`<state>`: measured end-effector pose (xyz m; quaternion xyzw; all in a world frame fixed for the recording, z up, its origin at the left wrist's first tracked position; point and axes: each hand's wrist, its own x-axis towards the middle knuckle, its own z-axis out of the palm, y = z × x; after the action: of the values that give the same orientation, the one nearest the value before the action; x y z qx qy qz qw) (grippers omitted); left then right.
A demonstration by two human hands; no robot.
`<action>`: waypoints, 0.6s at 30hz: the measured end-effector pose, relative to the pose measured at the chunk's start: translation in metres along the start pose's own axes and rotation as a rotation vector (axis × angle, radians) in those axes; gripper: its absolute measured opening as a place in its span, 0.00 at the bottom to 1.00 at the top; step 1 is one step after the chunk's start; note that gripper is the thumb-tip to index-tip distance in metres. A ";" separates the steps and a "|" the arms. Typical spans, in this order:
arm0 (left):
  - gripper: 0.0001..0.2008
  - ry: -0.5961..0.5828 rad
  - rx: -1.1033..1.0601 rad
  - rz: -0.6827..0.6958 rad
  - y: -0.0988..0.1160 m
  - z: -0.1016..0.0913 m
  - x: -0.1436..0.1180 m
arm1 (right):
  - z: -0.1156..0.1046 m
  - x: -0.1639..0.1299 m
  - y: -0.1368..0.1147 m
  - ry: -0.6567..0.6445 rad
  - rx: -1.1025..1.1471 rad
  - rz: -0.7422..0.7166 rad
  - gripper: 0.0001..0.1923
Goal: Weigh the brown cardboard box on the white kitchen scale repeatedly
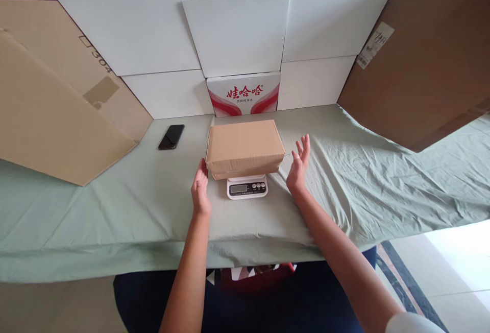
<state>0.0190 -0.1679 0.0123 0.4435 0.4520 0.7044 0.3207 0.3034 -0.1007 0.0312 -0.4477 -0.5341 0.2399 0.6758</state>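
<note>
Neither hand grips anything: the left hand (200,186) and the right hand (299,165) are both spread wide, palms turned inward, flanking the box. The left one's fingertips are at or just beside the box's near-left corner, though I cannot tell whether they touch; the right stands a little apart from the box's right side.

Large sheets of brown corrugated cardboard (57,113) lean at the left and right, and a wall of white cardboard boxes (237,31) closes the back, with a white carton printed in red characters (244,94) at its foot. All of it stands on a table under a pale green wrinkled cloth (115,205).

At the middle, the closed brown cardboard parcel box (244,146) sits flat on the small white digital kitchen scale (247,187), overhanging it so only the scale's front strip with display and buttons shows. The display is too small to read. By my judgement the box is already placed and released, and the weighing appears under way.

A black smartphone (171,136) lies well to the left.
</note>
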 end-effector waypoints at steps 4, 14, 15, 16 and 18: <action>0.45 0.004 -0.023 0.009 -0.003 -0.001 0.001 | 0.000 0.001 -0.002 -0.005 0.073 0.027 0.34; 0.45 -0.030 0.006 0.013 -0.001 0.000 -0.001 | 0.003 -0.004 -0.002 -0.206 0.105 -0.041 0.35; 0.45 -0.035 0.013 0.010 -0.001 0.000 -0.001 | 0.003 -0.004 -0.003 -0.216 0.104 -0.047 0.35; 0.45 -0.038 0.020 0.006 -0.003 0.000 -0.001 | 0.004 -0.005 -0.005 -0.223 0.105 -0.051 0.36; 0.47 -0.038 0.030 -0.007 -0.005 0.000 -0.002 | 0.006 -0.009 -0.007 -0.228 0.114 -0.049 0.36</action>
<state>0.0199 -0.1674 0.0070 0.4601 0.4580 0.6878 0.3248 0.2940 -0.1088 0.0329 -0.3651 -0.6039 0.3026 0.6406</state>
